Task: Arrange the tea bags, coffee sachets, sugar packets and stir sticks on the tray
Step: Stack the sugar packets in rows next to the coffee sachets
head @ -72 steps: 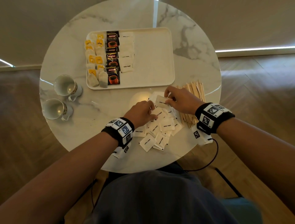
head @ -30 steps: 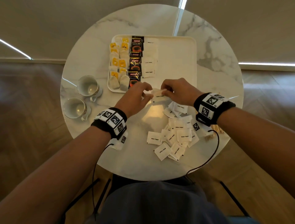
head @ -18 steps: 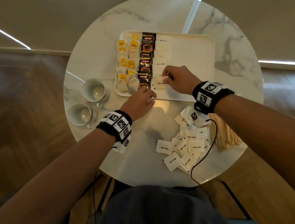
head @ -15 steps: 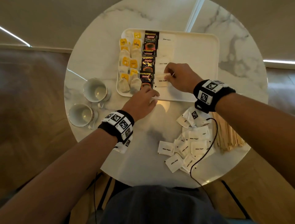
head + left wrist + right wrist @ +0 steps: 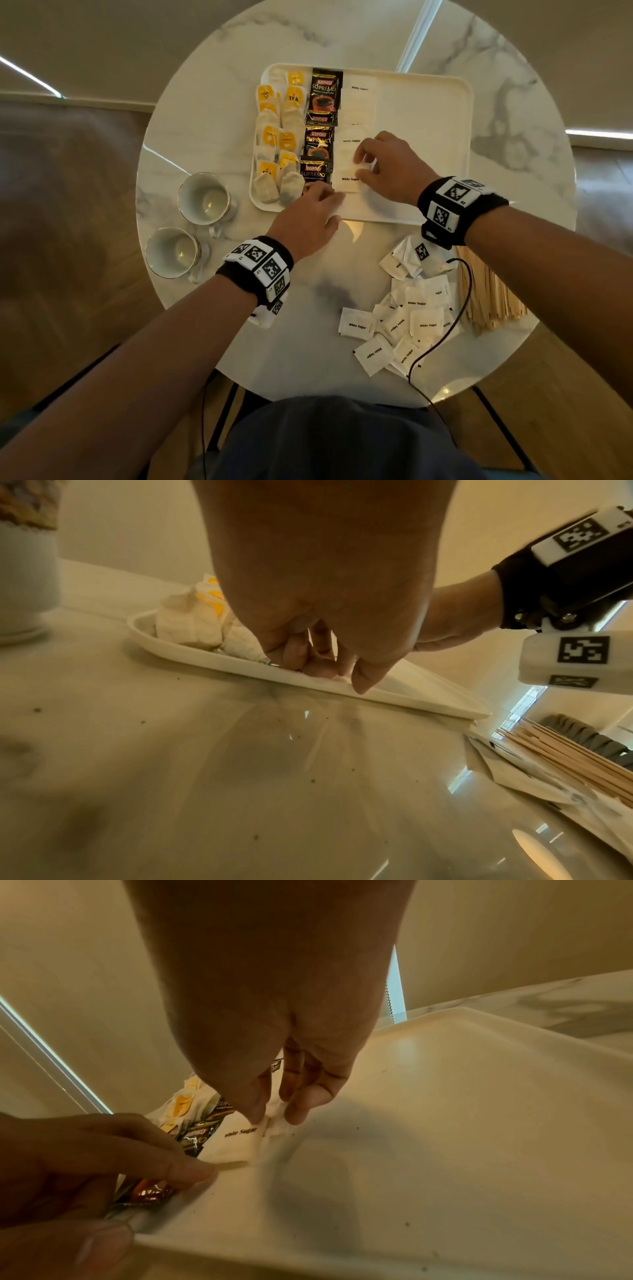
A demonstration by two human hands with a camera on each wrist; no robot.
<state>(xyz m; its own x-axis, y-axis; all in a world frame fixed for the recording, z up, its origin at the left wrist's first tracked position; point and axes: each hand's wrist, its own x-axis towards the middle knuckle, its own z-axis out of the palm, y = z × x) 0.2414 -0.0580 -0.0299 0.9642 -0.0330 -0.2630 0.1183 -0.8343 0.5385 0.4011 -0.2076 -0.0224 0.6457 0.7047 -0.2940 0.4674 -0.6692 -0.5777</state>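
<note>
the tray sits toward the far side of a round marble table, its right half bare. on its left side run columns: tea bags with yellow tags at the far left, black coffee sachets next, then a column of white sugar packets just beside them. on the table nearer the person, to the right, a loose pile of sugar packets lies well apart from the tray, with a bundle of wooden stir sticks touching its right edge. two white cups stand left of the tray.

the right hand is over the tray, its thumb and fingertips pinching the right edge of the nearest sugar packet, which lies flat at the near end of the sugar column, just beside the nearest coffee sachet. the left hand rests at the tray's near rim, fingers loosely extended and holding nothing; one fingertip touches the near corner of that same packet. both wrists carry black bands with printed square markers.
</note>
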